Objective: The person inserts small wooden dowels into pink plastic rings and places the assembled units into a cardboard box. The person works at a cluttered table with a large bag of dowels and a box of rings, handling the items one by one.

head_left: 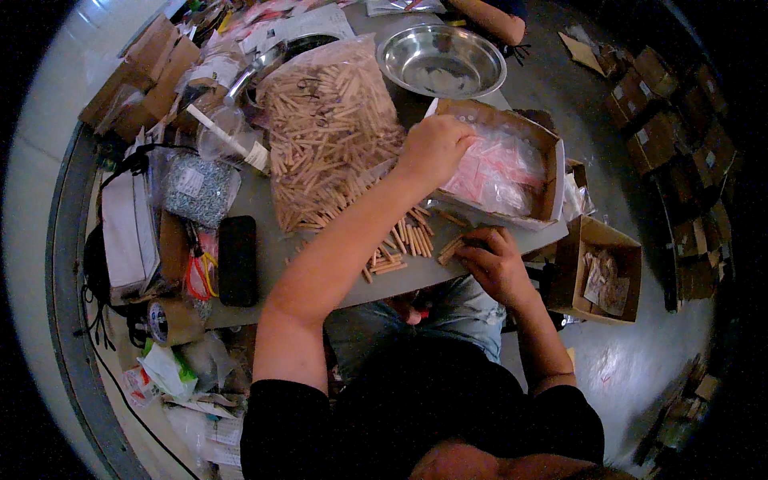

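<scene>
My left hand (438, 152) reaches across to the near left side of an open cardboard box (554, 172). Its fingers are closed in a pinch over clear and pink plastic bags (500, 172) lying inside; what sits between the fingertips is too small to make out. At the table's front edge, my right hand (494, 262) is closed around a few short wooden dowels (450, 250). Loose dowels (412, 240) lie between my hands, partly behind my left forearm. They spill from a big clear bag of dowels (328, 120) in the middle of the table.
A steel basin (442, 60) stands behind the box, near another person's arm (492, 20). On the left are a bag of screws (200, 188), a black case (238, 260), scissors (202, 268) and a tape roll (172, 320). An open carton (596, 272) stands low at right.
</scene>
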Action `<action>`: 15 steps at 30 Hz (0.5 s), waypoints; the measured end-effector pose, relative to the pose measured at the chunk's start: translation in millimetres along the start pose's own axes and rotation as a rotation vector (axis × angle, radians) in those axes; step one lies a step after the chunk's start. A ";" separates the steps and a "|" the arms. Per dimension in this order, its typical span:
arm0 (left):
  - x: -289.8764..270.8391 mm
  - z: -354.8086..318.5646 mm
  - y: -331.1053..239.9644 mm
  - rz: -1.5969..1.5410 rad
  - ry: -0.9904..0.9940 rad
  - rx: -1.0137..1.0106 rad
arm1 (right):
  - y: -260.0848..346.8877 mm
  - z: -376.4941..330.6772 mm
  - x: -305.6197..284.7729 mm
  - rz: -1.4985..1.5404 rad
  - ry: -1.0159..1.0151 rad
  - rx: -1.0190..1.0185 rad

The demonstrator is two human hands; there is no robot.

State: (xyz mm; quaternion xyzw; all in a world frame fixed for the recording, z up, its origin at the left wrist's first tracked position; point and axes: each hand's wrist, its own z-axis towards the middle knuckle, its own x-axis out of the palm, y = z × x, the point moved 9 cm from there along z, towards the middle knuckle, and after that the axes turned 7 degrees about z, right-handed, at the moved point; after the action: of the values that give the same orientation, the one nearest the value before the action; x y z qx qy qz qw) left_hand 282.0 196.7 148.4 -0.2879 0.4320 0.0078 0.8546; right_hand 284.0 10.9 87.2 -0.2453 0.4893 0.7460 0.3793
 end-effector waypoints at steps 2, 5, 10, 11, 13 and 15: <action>-4.6 0.0 -4.2 0.039 -0.081 0.095 | 1.8 0.9 -0.4 -0.002 -0.008 -0.005; -3.3 -0.7 -0.9 -0.061 -0.014 -0.022 | -2.6 -0.4 4.2 -0.015 0.028 -0.009; -18.9 -1.7 -12.1 -0.096 0.021 -0.042 | -0.7 10.3 5.2 -0.032 0.048 0.042; -19.9 -2.3 -11.1 -0.129 0.025 -0.060 | 0.8 13.8 6.5 -0.042 0.055 0.042; -17.0 -5.3 -4.2 -0.222 0.061 -0.147 | 1.1 20.8 14.5 -0.088 0.097 0.063; -15.1 -9.3 0.1 -0.323 0.030 -0.160 | 2.5 23.3 17.2 -0.099 0.097 0.050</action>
State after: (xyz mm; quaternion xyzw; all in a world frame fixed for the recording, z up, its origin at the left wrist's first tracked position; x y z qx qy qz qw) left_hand 265.7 195.8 155.3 -0.4205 0.3910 -0.0995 0.8126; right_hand 272.0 37.3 85.2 -0.2956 0.5127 0.7011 0.3977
